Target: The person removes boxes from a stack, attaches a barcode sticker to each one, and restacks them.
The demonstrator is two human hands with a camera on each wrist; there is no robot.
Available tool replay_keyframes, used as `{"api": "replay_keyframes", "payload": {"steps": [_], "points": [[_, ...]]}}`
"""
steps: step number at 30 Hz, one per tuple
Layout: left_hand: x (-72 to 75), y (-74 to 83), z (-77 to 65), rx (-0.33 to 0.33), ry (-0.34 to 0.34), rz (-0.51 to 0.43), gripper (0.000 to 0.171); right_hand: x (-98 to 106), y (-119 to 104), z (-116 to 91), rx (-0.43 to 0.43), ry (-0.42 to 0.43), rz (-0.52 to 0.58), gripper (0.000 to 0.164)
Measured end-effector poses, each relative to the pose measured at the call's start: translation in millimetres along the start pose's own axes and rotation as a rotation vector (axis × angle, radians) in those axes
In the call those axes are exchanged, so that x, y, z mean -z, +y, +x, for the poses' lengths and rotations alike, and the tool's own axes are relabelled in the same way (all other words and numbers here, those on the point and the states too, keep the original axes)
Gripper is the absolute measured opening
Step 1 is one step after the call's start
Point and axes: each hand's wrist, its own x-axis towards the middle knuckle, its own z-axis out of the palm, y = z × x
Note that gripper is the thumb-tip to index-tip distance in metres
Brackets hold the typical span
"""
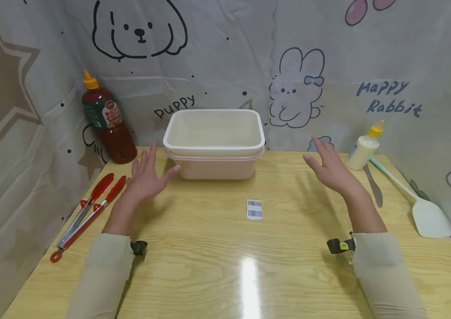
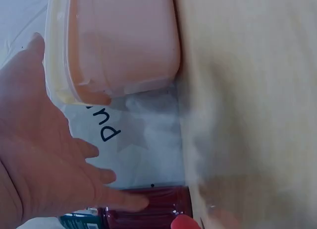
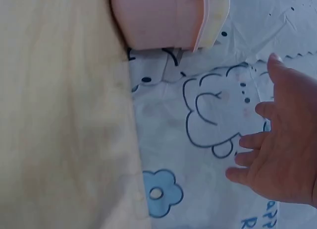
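Observation:
Two nested plastic tubs stand at the back middle of the table: a cream tub (image 1: 214, 128) sits inside a pink tub (image 1: 216, 167). My left hand (image 1: 145, 179), fingers spread, hovers over the table just left and in front of the tubs, holding nothing. In the left wrist view the pink tub (image 2: 129, 38) is beyond that hand. My right hand (image 1: 331, 168) is raised over the right side with its fingers extended and nothing in it. The right wrist view shows this hand (image 3: 287, 144) apart from the pink tub (image 3: 156, 18).
Red-handled tongs (image 1: 90, 210) and a large red sauce bottle (image 1: 110, 124) are at the left. On the right are a small yellow-capped bottle (image 1: 363, 150), a grey knife-like blade (image 1: 374, 188) and a pale spatula (image 1: 430, 217). A barcode label (image 1: 254, 209) lies mid-table. Printed cloth hangs behind.

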Motion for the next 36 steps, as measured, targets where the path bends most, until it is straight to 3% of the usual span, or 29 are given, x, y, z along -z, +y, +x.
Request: {"api": "replay_keyframes", "payload": {"steps": [5, 11, 17, 24, 36], "points": [[8.0, 2.4, 15.7, -0.063, -0.015, -0.087, 0.108, 10.5, -21.3, 25.9, 0.008, -0.037, 0.096, 0.075], [13.8, 1.4, 34.6, -0.029, -0.102, -0.275, 0.113, 9.9, -37.0, 63.5, -0.048, -0.07, 0.211, 0.08], [16.4, 4.3, 45.4, -0.072, -0.178, -0.451, 0.107, -1.1, -50.8, 94.5, -0.103, -0.073, 0.32, 0.08], [26.6, 26.7, 36.9, -0.095, -0.217, -0.531, 0.112, -12.0, -67.8, 117.6, -0.131, -0.086, 0.357, 0.072], [18.8, 33.8, 45.6, -0.13, -0.183, -0.611, 0.101, -26.6, -91.1, 132.9, -0.198, -0.08, 0.306, 0.071]]}}
